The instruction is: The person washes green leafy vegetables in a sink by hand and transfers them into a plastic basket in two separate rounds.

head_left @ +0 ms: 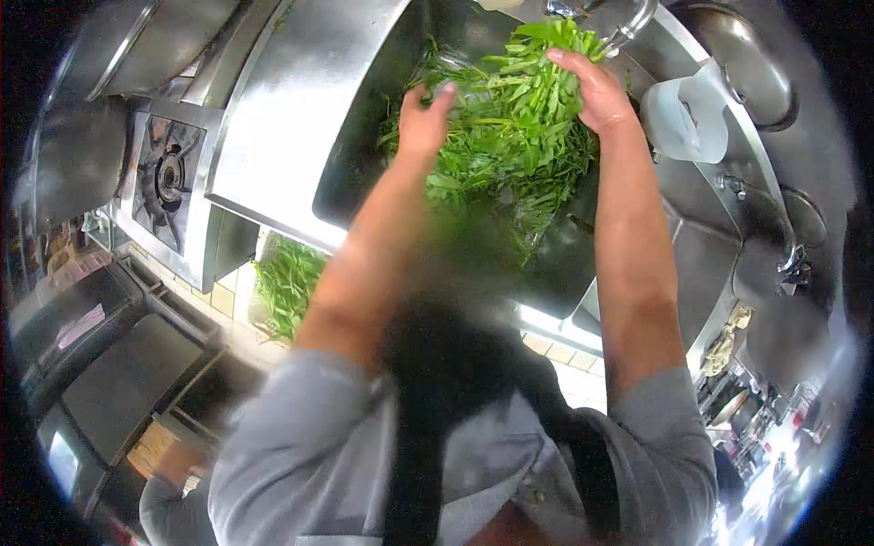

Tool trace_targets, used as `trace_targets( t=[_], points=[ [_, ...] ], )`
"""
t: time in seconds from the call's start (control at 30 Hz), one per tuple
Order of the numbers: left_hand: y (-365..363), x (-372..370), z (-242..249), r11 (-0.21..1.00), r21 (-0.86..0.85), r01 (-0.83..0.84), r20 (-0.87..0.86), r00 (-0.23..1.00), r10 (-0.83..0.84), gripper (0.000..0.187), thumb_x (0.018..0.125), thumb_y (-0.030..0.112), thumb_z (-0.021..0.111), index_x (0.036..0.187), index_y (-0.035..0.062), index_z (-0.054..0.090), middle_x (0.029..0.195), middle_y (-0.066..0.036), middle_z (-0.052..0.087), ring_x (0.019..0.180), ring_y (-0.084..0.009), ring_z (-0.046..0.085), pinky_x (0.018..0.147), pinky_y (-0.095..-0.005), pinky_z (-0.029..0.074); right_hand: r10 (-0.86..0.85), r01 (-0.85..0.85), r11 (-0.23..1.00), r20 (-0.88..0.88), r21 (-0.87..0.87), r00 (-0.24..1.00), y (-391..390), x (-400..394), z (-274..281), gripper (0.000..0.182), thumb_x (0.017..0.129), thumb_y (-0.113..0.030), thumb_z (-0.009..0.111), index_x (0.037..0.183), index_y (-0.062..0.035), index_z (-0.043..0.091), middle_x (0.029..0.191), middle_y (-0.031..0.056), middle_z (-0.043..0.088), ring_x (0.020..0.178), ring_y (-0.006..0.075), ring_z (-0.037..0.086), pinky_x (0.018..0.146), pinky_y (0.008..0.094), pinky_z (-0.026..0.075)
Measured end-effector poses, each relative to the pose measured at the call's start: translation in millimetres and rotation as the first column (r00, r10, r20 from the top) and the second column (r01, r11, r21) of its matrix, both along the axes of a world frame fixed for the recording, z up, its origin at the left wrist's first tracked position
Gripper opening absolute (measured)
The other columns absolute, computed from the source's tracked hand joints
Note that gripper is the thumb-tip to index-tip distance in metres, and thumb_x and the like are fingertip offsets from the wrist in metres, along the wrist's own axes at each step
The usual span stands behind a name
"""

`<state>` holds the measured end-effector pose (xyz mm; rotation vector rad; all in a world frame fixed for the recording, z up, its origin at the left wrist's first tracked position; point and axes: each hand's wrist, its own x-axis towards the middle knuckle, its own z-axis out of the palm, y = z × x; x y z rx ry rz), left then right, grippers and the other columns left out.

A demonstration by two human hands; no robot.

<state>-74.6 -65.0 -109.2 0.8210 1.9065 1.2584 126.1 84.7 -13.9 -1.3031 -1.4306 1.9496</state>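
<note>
Leafy greens lie heaped in a metal sink, wet and loose. My right hand grips a bunch of them at the sink's upper right, beside the faucet, thumb across the stems. At the left of the heap, my left hand is held among the leaves with thumb and fingers apart; a few thin stems are near its fingertips. The lower part of the heap is blurred.
More greens sit in a container below the sink's left edge. A white plastic container stands at the right. Farther left is a stove burner. Another person's arm shows at the lower left, near a wooden board.
</note>
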Motion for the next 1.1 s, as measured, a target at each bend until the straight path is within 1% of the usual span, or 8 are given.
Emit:
trace_targets(
  t=[0.17,0.27,0.43,0.5,0.67,0.8,0.9,1.1],
  points=[
    [-28,38,-35,0.904,-0.417,0.097,0.692,0.679,0.246,0.086,0.086,0.062,0.058,0.143,0.0009,0.037,0.141,-0.021,0.044,0.128,-0.0333,0.044,0.103,-0.0506,0.037,-0.216,0.213,0.976,0.099,0.044,0.971,-22,11,24,0.087,0.066,-0.049,0.078,0.134,-0.0044,0.049,0.147,0.0183,0.037,0.137,0.0342,0.029,0.107,0.0581,0.023],
    [-6,56,-53,0.993,-0.101,0.068,0.778,0.627,0.036,0.083,0.090,0.062,0.051,0.145,0.0015,0.034,0.139,-0.020,0.045,0.130,-0.0301,0.041,0.107,-0.0482,0.032,-0.172,0.169,0.985,0.081,0.040,0.982,-14,22,-2,0.090,0.065,-0.049,0.079,0.137,-0.0050,0.046,0.144,0.0180,0.042,0.134,0.0338,0.037,0.105,0.0565,0.028],
    [31,64,20,0.974,0.211,0.080,0.803,0.554,-0.220,0.076,0.091,0.053,0.056,0.142,-0.0003,0.036,0.145,-0.018,0.040,0.136,-0.0309,0.035,0.113,-0.0488,0.025,-0.116,0.116,0.993,0.043,0.002,0.992,-3,26,-29,0.086,0.065,-0.050,0.078,0.135,-0.0083,0.050,0.141,0.0177,0.046,0.131,0.0322,0.042,0.103,0.0533,0.032],
    [36,67,39,0.932,0.325,0.161,0.892,0.276,-0.359,0.086,0.086,0.045,0.068,0.143,-0.0053,0.029,0.145,-0.024,0.036,0.136,-0.0340,0.034,0.112,-0.0484,0.025,-0.112,0.112,0.994,0.049,0.001,0.993,-4,22,-27,0.083,0.066,-0.049,0.078,0.134,-0.0093,0.053,0.139,0.0174,0.048,0.129,0.0311,0.045,0.102,0.0508,0.035],
    [44,79,40,0.921,0.232,0.314,0.759,0.533,-0.373,0.119,0.068,0.029,0.085,0.146,-0.0122,0.004,0.143,-0.034,0.031,0.134,-0.0395,0.034,0.110,-0.0470,0.030,0.035,-0.189,0.924,0.419,0.332,0.907,-8,3,10,0.055,0.078,-0.044,0.073,0.110,0.0010,0.068,0.111,0.0115,0.067,0.097,0.0210,0.062,0.088,0.0322,0.046],
    [34,82,77,0.966,0.210,0.152,0.861,0.439,-0.256,0.082,0.074,0.010,0.080,0.135,-0.0123,0.030,0.123,-0.026,0.055,0.108,-0.0326,0.060,0.095,-0.0456,0.047,0.114,-0.310,0.883,0.480,0.351,0.870,-11,21,9,0.066,0.083,-0.047,0.068,0.127,0.0016,0.058,0.119,0.0146,0.063,0.111,0.0223,0.057,0.097,0.0335,0.042],
    [41,89,62,0.988,0.154,-0.012,0.897,0.422,-0.135,0.062,0.077,0.005,0.076,0.126,-0.0082,0.042,0.111,-0.020,0.062,0.094,-0.0285,0.066,0.087,-0.0436,0.052,0.009,-0.125,0.935,0.331,0.332,0.943,-40,45,-5,0.107,0.076,-0.052,0.073,0.149,0.0038,0.019,0.145,0.0261,0.038,0.136,0.0308,0.038,0.112,0.0370,0.029],
    [45,109,43,0.939,0.343,-0.032,0.920,0.214,-0.328,0.053,0.080,0.004,0.072,0.126,-0.0045,0.047,0.114,-0.018,0.062,0.101,-0.0310,0.063,0.090,-0.0442,0.050,-0.090,0.059,0.956,0.098,0.286,0.991,-83,48,-37,0.074,0.070,-0.019,0.082,0.132,0.0017,0.046,0.123,0.0131,0.058,0.112,0.0210,0.055,0.098,0.0335,0.042]
  ],
)
